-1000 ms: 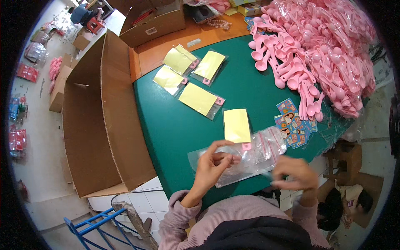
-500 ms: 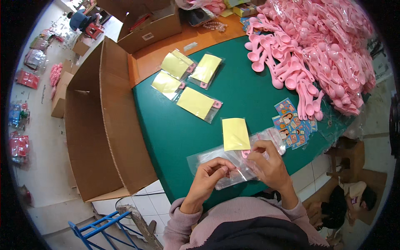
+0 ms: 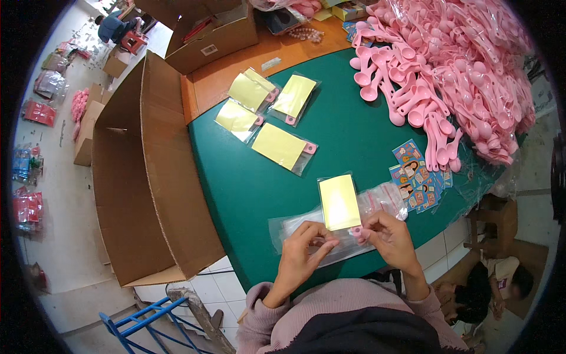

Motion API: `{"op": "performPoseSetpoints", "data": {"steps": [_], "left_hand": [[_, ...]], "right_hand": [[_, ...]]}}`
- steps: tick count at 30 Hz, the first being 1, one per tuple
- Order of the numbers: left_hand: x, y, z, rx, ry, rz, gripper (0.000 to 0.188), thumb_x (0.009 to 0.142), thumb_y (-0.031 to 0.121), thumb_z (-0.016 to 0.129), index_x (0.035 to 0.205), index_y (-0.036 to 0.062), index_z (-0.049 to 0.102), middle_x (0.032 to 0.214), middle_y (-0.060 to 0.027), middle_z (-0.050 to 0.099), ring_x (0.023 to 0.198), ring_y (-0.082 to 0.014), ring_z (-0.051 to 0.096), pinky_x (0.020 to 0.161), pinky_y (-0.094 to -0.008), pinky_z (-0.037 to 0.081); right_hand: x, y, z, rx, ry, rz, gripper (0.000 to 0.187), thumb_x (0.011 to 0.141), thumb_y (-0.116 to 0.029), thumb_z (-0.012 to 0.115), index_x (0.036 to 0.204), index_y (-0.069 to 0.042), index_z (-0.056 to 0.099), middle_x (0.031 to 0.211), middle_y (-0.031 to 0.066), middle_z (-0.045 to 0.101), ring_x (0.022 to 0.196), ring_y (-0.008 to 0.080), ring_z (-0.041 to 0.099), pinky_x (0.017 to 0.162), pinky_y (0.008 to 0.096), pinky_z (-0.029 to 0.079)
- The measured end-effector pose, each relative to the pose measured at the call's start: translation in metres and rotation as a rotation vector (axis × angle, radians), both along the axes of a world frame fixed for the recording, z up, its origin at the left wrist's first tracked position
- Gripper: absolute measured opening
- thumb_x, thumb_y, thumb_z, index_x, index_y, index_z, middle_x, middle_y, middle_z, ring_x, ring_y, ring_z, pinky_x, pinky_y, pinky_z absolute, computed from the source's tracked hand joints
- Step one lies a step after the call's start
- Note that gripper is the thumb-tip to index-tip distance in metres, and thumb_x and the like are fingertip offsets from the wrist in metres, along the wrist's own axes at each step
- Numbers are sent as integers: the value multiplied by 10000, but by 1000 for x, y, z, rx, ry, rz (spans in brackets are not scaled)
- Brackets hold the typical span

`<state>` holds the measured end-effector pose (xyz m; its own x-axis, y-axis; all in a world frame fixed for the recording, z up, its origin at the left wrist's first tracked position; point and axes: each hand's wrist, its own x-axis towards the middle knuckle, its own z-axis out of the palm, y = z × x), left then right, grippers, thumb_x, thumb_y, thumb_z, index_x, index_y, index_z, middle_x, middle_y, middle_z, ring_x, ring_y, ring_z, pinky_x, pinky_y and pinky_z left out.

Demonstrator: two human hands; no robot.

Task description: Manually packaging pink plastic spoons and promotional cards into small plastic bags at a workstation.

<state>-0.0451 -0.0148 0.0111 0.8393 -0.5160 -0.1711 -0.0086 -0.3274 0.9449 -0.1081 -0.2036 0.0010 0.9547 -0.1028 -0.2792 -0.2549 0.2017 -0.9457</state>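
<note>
A clear plastic bag with a yellow card (image 3: 340, 203) inside lies in front of me, the card's edge facing my hands. A pink spoon handle end (image 3: 356, 231) sticks out below the card. My left hand (image 3: 303, 251) pinches the near left edge of the bag between thumb and index finger. On the other side my right hand (image 3: 390, 241) is closed at the near right corner, fingertips against the pink handle end. Beneath it lies a stack of clear plastic bags (image 3: 383, 197). The thin film between my fingers is hard to make out.
Several filled bags with yellow cards (image 3: 277, 147) lie farther left on the green table (image 3: 236, 194). A heap of pink measuring spoons (image 3: 466, 76) covers the far right, with blue printed cards (image 3: 415, 180) nearer. An open cardboard box (image 3: 177, 171) stands left. A person (image 3: 501, 283) is at lower right.
The bag with the yellow card has come slightly nearer to me. My right hand has lowered and its fingers now meet at the bag's corner; my left hand has shifted slightly right.
</note>
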Motion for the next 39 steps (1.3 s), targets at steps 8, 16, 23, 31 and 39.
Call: {"op": "performPoseSetpoints", "data": {"steps": [8, 16, 23, 31, 39], "left_hand": [[-7, -4, -12, -97, 250, 141, 138, 815, 48, 627, 906, -19, 546, 879, -40, 565, 804, -108, 574, 680, -239, 531], [-7, -1, -20, -353, 409, 201, 207, 844, 30, 586, 1040, 20, 523, 899, -48, 534, 761, -48, 510, 603, -153, 418], [25, 0, 9, -69, 195, -24, 467, 827, 35, 598, 1269, 31, 450, 1116, -62, 547, 799, -64, 515, 615, -172, 447], [73, -5, 17, 247, -603, 10, 358, 735, 103, 690, 1061, 38, 555, 1063, -116, 541, 909, -248, 549, 742, -330, 464], [62, -23, -15, 207, -376, -299, 261, 725, 110, 695, 936, 33, 562, 831, -93, 548, 780, -226, 596, 653, -314, 488]], "right_hand": [[9, 19, 8, -194, 60, -200, 102, 829, 8, 579, 849, 17, 480, 688, 55, 567, 566, 79, 572, 465, 198, 449], [8, 20, 9, -285, 50, -131, 200, 818, 21, 566, 1017, 22, 549, 729, 84, 610, 541, 80, 571, 469, 211, 456], [15, -6, 16, -768, -108, -118, 246, 781, 13, 564, 1026, 11, 584, 824, 121, 588, 632, 174, 565, 544, 278, 461], [44, -115, 9, -1633, -126, -330, 257, 785, -97, 591, 1016, 8, 549, 913, 147, 532, 841, 302, 536, 716, 385, 431], [73, -138, -7, -1664, 25, -328, 238, 811, -170, 584, 983, -8, 557, 955, 166, 539, 915, 346, 534, 765, 420, 422]]}}
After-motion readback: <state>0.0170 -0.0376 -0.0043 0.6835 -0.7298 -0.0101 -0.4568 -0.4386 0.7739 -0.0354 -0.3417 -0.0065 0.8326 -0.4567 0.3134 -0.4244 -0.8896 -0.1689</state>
